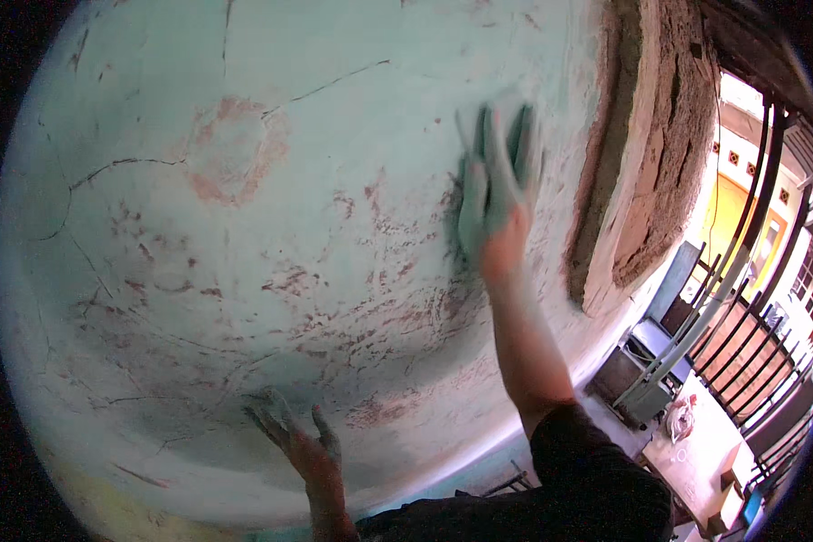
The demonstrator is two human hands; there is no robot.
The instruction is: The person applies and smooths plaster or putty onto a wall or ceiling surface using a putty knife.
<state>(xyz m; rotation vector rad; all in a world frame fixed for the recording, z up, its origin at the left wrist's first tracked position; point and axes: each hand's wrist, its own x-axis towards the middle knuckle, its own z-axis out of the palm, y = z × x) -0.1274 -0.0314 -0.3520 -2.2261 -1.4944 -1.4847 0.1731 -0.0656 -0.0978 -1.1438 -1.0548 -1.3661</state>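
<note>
A pale mint wall (pixel 352 126) with cracks, scuffs and reddish bare patches fills most of the head view. My right hand (pixel 497 190), coated grey-green, is raised against the wall near its right side, fingers up, flat and somewhat apart, slightly blurred. Lower down at centre left, my left hand (pixel 303 434) is at the wall, also dusted pale on the fingers, which are spread with nothing visible in them.
A rough plaster channel (pixel 650 163) runs down the wall's right edge. Beyond are black railings (pixel 754 352), upright poles and a yellow doorway (pixel 732 208). A light table (pixel 709 470) with a crumpled bag (pixel 680 418) stands lower right.
</note>
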